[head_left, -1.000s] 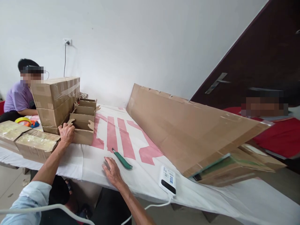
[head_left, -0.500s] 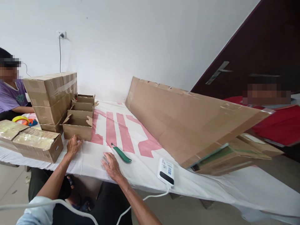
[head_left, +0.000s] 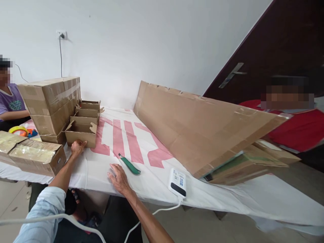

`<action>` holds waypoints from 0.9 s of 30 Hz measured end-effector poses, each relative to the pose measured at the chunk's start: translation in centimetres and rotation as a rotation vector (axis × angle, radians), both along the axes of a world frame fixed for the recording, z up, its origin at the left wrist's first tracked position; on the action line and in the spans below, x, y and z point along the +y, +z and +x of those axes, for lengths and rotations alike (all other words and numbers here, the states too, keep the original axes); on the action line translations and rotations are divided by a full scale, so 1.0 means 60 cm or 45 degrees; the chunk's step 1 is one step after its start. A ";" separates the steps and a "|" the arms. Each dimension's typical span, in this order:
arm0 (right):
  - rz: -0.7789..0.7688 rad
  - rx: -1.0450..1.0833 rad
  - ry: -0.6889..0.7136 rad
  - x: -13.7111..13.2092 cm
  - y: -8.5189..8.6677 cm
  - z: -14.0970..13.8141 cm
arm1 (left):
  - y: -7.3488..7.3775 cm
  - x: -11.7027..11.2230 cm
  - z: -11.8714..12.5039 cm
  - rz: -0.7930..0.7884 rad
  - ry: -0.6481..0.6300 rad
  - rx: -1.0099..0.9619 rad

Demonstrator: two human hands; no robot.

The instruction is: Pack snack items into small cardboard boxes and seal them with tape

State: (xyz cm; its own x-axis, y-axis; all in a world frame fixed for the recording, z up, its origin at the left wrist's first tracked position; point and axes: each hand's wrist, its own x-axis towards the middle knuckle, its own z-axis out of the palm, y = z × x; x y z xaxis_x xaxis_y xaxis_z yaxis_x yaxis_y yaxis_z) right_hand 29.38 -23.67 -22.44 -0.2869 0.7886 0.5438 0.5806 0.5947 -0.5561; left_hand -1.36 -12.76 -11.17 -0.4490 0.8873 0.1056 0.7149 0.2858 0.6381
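Note:
My left hand (head_left: pixel 77 147) reaches to the low front of the nearest small open cardboard box (head_left: pixel 80 139). Its fingertips rest against that front wall, bent a little, and I see no grip round the box. Over the white cloth, my right hand (head_left: pixel 119 179) is empty, with fingers apart and slightly curved. A green utility knife (head_left: pixel 130 165) lies just beyond the right fingers, apart from them. More open cardboard boxes (head_left: pixel 87 111) stand in a row behind the nearest one.
Taped cartons (head_left: pixel 48 101) are stacked at left, with closed boxes (head_left: pixel 37 155) before them. A large cardboard sheet (head_left: pixel 202 128) leans at right. A white device (head_left: pixel 177 182) with a cable lies near the table edge. Yellow tape (head_left: pixel 18 131) sits far left. Two other people are nearby.
My left hand has moved forward and now touches the nearest open box. My right hand stays about where it was. The whole view has shifted slightly.

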 end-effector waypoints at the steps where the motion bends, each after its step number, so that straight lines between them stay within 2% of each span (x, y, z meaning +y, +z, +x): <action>1: 0.001 0.002 -0.002 0.000 0.000 -0.001 | -0.001 0.004 -0.004 -0.001 -0.008 -0.004; 13: -0.008 -0.058 -0.009 0.001 0.001 -0.001 | -0.010 0.056 -0.030 -0.045 -0.164 -0.085; 27: 0.007 -0.059 -0.008 0.003 -0.004 -0.002 | -0.029 0.084 -0.047 -0.047 -0.287 -0.187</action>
